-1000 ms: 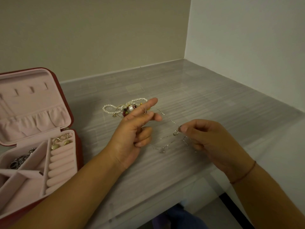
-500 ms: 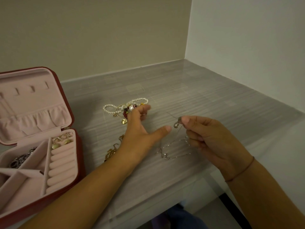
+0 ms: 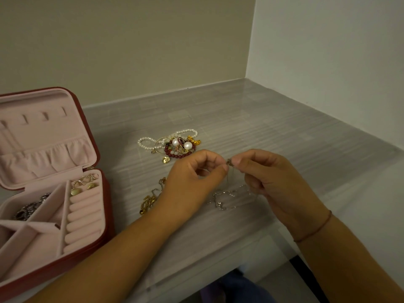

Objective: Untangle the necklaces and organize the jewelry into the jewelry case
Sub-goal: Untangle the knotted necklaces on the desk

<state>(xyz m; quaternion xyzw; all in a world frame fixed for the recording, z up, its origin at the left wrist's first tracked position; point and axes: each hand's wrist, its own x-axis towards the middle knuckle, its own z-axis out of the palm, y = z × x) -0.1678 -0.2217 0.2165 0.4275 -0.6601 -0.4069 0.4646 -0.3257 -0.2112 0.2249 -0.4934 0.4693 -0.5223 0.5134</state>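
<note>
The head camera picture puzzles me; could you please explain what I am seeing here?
There is no machine: a person wears a camera on the head, looking down at two bare hands. The left hand and right hand pinch a small metal piece on a thin silver necklace, whose rest trails on the grey table. Behind lies a pile of pearl and bead jewelry; gold pieces lie by the left wrist. At left stands the open jewelry case, with some pieces in it.
</note>
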